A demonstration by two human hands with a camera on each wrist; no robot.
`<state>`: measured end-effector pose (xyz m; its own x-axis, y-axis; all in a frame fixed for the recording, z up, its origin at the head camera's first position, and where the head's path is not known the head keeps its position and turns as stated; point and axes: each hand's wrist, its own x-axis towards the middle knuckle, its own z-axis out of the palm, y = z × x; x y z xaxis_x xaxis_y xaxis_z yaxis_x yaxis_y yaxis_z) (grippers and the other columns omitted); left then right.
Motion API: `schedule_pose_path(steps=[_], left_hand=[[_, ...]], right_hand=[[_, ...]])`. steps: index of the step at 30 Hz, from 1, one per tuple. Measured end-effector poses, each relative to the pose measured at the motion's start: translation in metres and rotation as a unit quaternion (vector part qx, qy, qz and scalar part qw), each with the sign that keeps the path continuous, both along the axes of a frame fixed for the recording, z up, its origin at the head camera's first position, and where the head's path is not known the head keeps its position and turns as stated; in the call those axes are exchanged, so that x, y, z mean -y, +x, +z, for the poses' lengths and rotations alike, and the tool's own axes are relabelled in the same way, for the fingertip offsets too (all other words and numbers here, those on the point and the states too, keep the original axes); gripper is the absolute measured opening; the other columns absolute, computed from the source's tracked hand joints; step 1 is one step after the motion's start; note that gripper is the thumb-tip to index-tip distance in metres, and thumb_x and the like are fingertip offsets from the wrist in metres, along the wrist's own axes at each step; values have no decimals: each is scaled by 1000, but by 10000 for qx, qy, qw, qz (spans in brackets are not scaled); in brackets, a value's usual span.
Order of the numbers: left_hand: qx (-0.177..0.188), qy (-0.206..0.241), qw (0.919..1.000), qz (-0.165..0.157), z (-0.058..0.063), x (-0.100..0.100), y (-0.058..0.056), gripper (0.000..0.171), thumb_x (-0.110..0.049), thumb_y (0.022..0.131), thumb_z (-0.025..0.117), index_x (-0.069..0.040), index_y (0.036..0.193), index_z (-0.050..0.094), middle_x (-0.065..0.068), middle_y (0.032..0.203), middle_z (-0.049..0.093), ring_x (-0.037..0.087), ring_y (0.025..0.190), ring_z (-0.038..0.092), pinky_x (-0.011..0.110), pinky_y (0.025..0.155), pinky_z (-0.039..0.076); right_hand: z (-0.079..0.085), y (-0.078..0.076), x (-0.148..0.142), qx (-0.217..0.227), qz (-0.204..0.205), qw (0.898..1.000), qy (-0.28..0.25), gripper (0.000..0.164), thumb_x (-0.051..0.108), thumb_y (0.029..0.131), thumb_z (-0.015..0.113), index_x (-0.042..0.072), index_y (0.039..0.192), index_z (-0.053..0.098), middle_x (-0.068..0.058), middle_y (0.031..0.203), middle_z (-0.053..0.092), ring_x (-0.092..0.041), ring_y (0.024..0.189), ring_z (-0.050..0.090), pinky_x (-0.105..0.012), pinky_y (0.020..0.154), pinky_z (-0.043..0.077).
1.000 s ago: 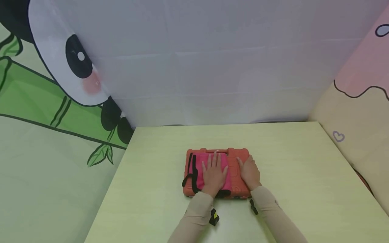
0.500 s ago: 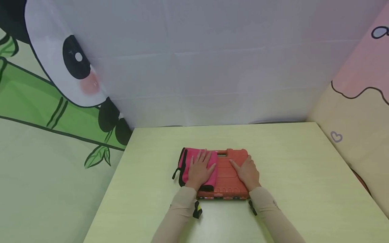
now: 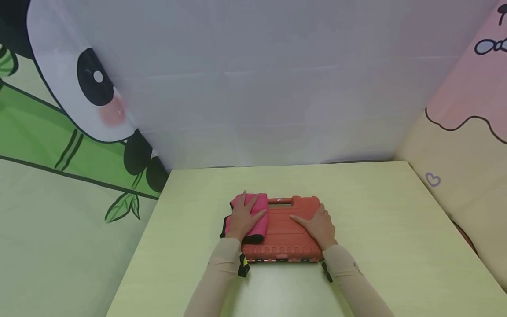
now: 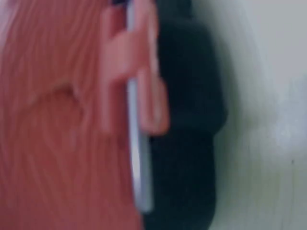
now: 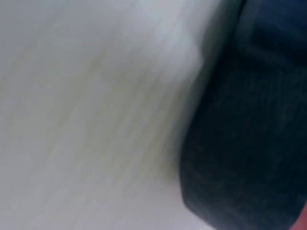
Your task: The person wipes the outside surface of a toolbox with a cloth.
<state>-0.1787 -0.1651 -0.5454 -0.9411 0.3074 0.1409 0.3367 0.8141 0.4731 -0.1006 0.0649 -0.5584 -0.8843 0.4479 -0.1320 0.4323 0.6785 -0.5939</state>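
Note:
An orange-red plastic carrying case (image 3: 295, 226) lies flat on the table, its handle at the far edge. Over its left part sits a folded pink cloth item with black trim (image 3: 259, 225), reaching past the case's left side. My left hand (image 3: 242, 220) rests on the pink cloth with fingers spread and straight. At the case's right edge, my right hand (image 3: 318, 226) holds it, thumb across the lid and fingers bent over the side. The left wrist view shows, blurred, the case's ribbed surface (image 4: 53, 163) and a hinge-like clip (image 4: 132, 62) on a metal rod.
The pale wooden-look table (image 3: 285, 290) extends around the case on all sides. A grey-white hanging sheet (image 3: 253, 88) stands behind its far edge, with printed cartoon panels at left and right. A dark shape (image 5: 249, 134) fills the right of the right wrist view.
My left hand has slid the pink cloth leftward across the case, baring more of the lid and handle. My right hand stays at the right edge, its thumb now farther across the lid.

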Motion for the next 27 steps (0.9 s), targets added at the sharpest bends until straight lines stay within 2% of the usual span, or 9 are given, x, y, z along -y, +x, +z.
schedule_pose_path(steps=[3, 6, 14, 17, 21, 27], left_hand=[[366, 799, 9954, 383, -2, 9, -1, 66, -50, 81, 63, -23, 139, 43, 20, 149, 23, 42, 133, 30, 59, 97, 37], [708, 1220, 9876, 696, -6, 15, -3, 68, -49, 81, 64, -25, 140, 41, 23, 148, 25, 45, 129, 35, 60, 99, 35], [1288, 1865, 9705, 821, -10, 21, -7, 68, -43, 83, 64, -26, 143, 35, 17, 148, 30, 40, 134, 30, 59, 104, 30], [1325, 1996, 9673, 838, -12, 23, -6, 67, -43, 83, 63, -27, 142, 35, 17, 149, 29, 40, 135, 29, 59, 104, 30], [1310, 2062, 9658, 865, -15, 26, 1, 65, -42, 84, 62, -28, 142, 36, 18, 149, 29, 41, 135, 29, 59, 103, 31], [1330, 2168, 9623, 963, -18, 30, 24, 63, -42, 85, 61, -33, 142, 34, 16, 149, 30, 40, 133, 32, 58, 100, 34]], right_hand=[[-1, 0, 0, 6, -19, 10000, -25, 123, 86, 58, 52, -3, 138, 21, -24, 114, 50, -36, 97, 55, -53, 75, 49], [-1, 0, 1, 42, -46, 9999, -123, 121, 83, 60, 54, -3, 138, 21, -24, 116, 49, -36, 99, 54, -53, 76, 48], [3, 1, 1, 22, -207, 9986, -479, 118, 78, 61, 60, -3, 139, 22, -24, 117, 49, -35, 99, 52, -50, 74, 49], [3, 0, 2, 39, -237, 9981, -571, 118, 78, 61, 60, -4, 138, 24, -23, 116, 50, -34, 98, 52, -49, 73, 49], [2, 0, 2, 114, -348, 9980, -523, 109, 77, 66, 56, -7, 131, 32, -23, 110, 52, -33, 91, 53, -47, 69, 49], [2, -1, 1, 69, -480, 9988, -57, 83, 68, 83, 43, -11, 108, 43, -26, 94, 54, -33, 74, 55, -43, 53, 46]])
